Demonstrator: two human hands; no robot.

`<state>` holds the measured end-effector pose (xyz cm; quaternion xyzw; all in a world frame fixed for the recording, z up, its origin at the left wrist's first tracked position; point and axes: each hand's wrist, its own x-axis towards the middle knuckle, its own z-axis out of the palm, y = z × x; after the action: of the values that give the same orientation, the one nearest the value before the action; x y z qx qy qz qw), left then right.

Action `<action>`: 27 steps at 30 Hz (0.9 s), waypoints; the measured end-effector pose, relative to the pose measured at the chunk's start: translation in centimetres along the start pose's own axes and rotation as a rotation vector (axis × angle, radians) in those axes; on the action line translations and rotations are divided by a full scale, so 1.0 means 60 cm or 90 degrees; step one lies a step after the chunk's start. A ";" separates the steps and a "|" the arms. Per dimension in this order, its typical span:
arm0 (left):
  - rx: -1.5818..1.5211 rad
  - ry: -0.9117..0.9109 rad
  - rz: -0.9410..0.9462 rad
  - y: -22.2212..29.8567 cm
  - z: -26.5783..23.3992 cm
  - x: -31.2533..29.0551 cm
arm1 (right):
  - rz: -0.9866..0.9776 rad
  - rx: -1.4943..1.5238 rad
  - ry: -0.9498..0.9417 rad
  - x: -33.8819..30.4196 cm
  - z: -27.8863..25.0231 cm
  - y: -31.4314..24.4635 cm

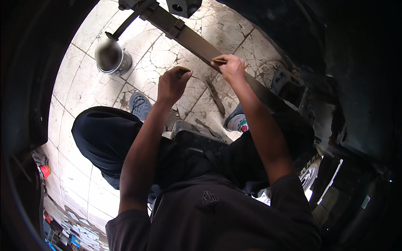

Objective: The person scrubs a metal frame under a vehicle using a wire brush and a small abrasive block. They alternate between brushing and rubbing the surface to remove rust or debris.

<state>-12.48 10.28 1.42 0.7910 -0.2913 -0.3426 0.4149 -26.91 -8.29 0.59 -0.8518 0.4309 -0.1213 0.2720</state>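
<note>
The right hand (234, 69) clamps one tan piece (218, 62) at one long bar (200, 44), the left hand (171, 84) curls its fingers around what I cannot tell, and one far-left bucket's (124, 65) contents are blurred.

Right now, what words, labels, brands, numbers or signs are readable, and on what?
Dark shirt: small chest lettering; wording not copied here.
Metal bucket: no readable text; blurred at the top.
Blue item, lower left: any markings too small to read.
Long bar by the right hand: no legible markings.
</note>
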 end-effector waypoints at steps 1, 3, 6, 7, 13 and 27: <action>-0.016 -0.001 -0.003 0.000 0.001 -0.001 | -0.010 -0.013 0.000 0.006 0.000 -0.015; -0.017 -0.003 -0.006 0.001 0.004 0.003 | -0.035 0.037 0.008 0.023 0.019 -0.019; -0.023 0.021 0.008 0.007 0.006 0.001 | -0.026 0.042 -0.008 0.029 0.028 -0.014; -0.025 0.037 0.016 0.007 0.005 0.002 | -0.026 0.010 -0.010 0.021 0.023 -0.019; 0.024 0.026 0.061 0.010 0.013 0.008 | 0.022 -0.082 -0.025 -0.022 -0.024 0.031; 0.010 0.049 0.064 0.018 0.019 0.016 | -0.048 -0.029 0.003 0.003 0.010 0.017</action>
<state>-13.00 8.49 1.57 0.7910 -0.3175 -0.2885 0.4363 -27.19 -8.69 -0.50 -0.8730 0.4019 -0.1234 0.2472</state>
